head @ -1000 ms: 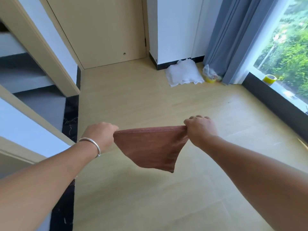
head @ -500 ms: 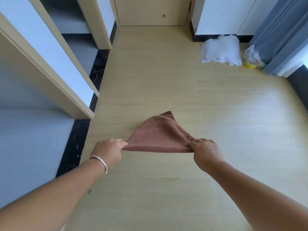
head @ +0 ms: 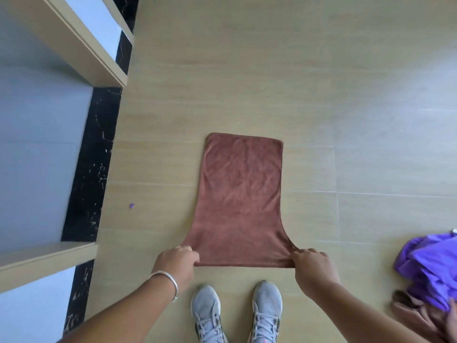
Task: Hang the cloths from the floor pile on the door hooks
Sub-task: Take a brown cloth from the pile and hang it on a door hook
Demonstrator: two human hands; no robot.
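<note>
Where the frame ends at the right, the floor pile [head: 430,276] of purple and brown cloths is cut off, so its full extent cannot be made out. The brown cloth [head: 241,201] lies spread on the wooden floor [head: 247,70], just beyond the grey shoes [head: 237,315]. Both arms reach forward and down. The left hand [head: 178,261], a bangle [head: 167,283] on its wrist, pinches the near left corner; the right hand [head: 312,264] pinches the near right corner, pulling that edge taut.
</note>
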